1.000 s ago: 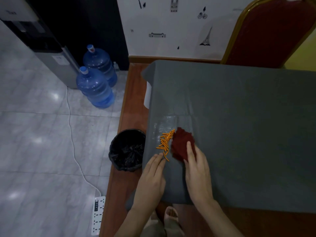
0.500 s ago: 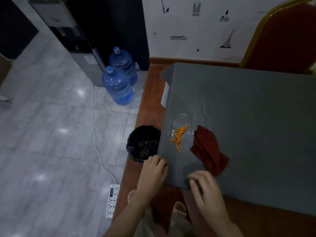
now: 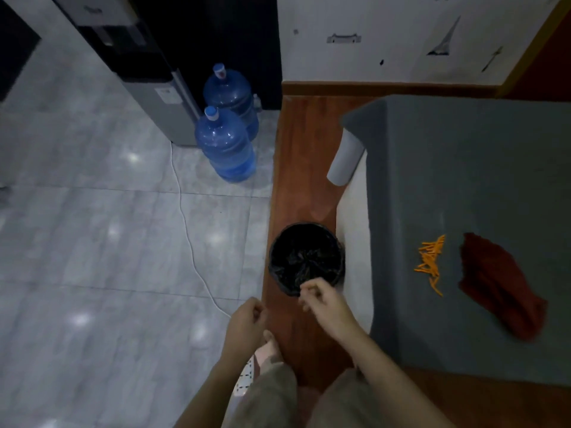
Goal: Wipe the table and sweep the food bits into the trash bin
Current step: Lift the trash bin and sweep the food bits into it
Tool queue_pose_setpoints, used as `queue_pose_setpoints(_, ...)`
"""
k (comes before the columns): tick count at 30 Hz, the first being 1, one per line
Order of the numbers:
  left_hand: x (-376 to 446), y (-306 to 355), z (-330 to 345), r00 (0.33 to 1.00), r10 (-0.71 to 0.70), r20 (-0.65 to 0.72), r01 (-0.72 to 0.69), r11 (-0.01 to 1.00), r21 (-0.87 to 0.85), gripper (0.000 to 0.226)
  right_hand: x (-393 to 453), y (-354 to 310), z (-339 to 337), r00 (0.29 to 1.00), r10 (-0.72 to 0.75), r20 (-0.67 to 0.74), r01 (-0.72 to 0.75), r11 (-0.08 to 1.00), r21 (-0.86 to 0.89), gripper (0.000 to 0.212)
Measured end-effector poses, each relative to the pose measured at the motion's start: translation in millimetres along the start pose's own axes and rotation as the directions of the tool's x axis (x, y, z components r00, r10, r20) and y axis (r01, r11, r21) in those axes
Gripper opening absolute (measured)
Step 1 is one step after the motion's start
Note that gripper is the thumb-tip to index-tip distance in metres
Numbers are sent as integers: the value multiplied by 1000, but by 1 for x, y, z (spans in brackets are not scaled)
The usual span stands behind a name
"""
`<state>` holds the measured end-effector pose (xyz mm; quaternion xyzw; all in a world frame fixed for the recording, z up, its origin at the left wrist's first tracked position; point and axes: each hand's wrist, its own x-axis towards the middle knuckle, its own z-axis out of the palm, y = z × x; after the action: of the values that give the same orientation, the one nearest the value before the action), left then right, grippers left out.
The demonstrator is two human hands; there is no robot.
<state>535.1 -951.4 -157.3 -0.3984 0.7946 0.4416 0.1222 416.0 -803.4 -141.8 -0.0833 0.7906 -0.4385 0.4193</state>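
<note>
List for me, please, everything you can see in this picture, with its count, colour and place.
table: one, grey cover, right
food bits: small pile, orange, on the table near its left edge
cloth: one, dark red, on the table right of the bits
trash bin: one, black liner, on the floor left of the table
water jugs: two, blue, by the dispenser
water dispenser: one, black and grey, upper left
power strip: one, white, on the floor
chair: one, red, top right
left hand: empty, low
right hand: empty, at the bin's near rim

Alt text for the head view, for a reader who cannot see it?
Both bare hands, left and right, reach toward a black-lined round trash bin on the floor. On the grey-covered table, orange food sticks lie beside a crumpled dark red cloth.
</note>
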Motion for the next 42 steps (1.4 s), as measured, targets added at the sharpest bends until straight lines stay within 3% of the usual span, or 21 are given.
queue_pose_setpoints(7,74,-30,-12,976,-102,193,94,994,52,13,65,35,6,949,289,-127,-281,957,75,13)
queue_pose_setpoints(15,177,-102,52,928,-163,336,93,972,217,17,148,149,37,884,411,-225,-424,906,-13,8)
queue_pose_setpoints(19,245,-131,104,942,-178,285,134,976,170,21,202,205,41,830,466,-306,-481,876,31,38)
queue_pose_setpoints(25,311,-155,171,958,-211,196,193,975,110,54,263,269,53,729,600,-330,-615,785,71,58)
queue_pose_setpoints(27,319,-160,182,968,-208,142,192,974,121,49,270,275,57,698,626,-348,-638,764,95,59)
queue_pose_setpoints(30,322,-158,176,986,-156,57,152,986,64,33,274,269,56,685,609,-401,-635,768,82,58)
queue_pose_setpoints(33,305,-143,142,991,-123,47,125,991,-41,31,253,244,51,703,585,-405,-589,798,131,47)
queue_pose_setpoints(35,275,-125,107,994,-109,21,110,991,-73,27,225,214,49,751,553,-360,-484,833,270,17)
queue_pose_setpoints(39,189,-68,27,991,-130,-31,122,977,-177,21,154,138,35,846,437,-307,-354,889,289,36)
queue_pose_setpoints(42,126,-19,-26,993,-92,-69,76,974,-212,22,98,71,15,886,385,-258,-314,908,277,17)
